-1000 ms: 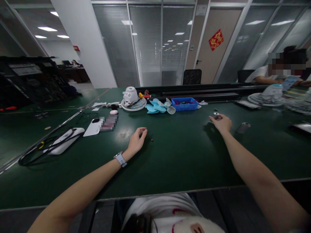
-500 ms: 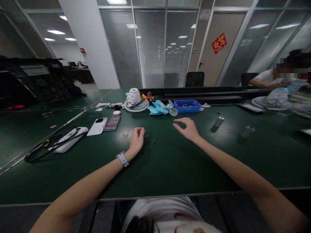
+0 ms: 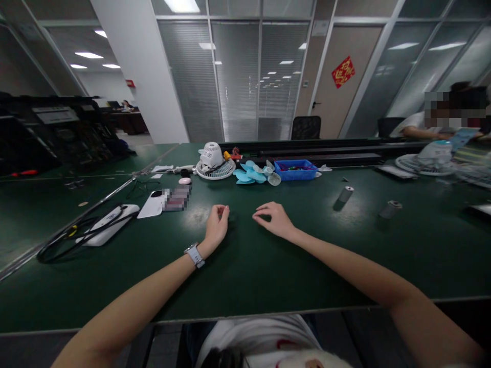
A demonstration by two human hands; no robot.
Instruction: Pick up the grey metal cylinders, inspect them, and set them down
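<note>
My left hand (image 3: pixel 217 225), wearing a wristwatch (image 3: pixel 195 255), rests at the middle of the green table. Its thumb and fingers are pressed together, and whatever lies between them is hidden. Facing it, a short gap away, my right hand (image 3: pixel 275 220) pinches thumb and index finger together just above the tabletop. The small metal piece that lay between the hands no longer shows on the table; the right fingertips seem closed on it, though it is too small to see. To the right of that hand stand a silver cylinder motor (image 3: pixel 346 194) and a second cylinder (image 3: pixel 390 209).
Behind the hands are a white fan body (image 3: pixel 211 155) on its grille, blue fan blades (image 3: pixel 250 173) and a blue tray (image 3: pixel 298 170). On the left lie a phone (image 3: pixel 152 204) and a white power bank (image 3: pixel 109 226) with black cable. A co-worker (image 3: pixel 422 125) sits at far right.
My right hand has moved left and toward me, its spread fingers closing into a pinch. The small metal piece has gone from the tabletop. My left hand stays put.
</note>
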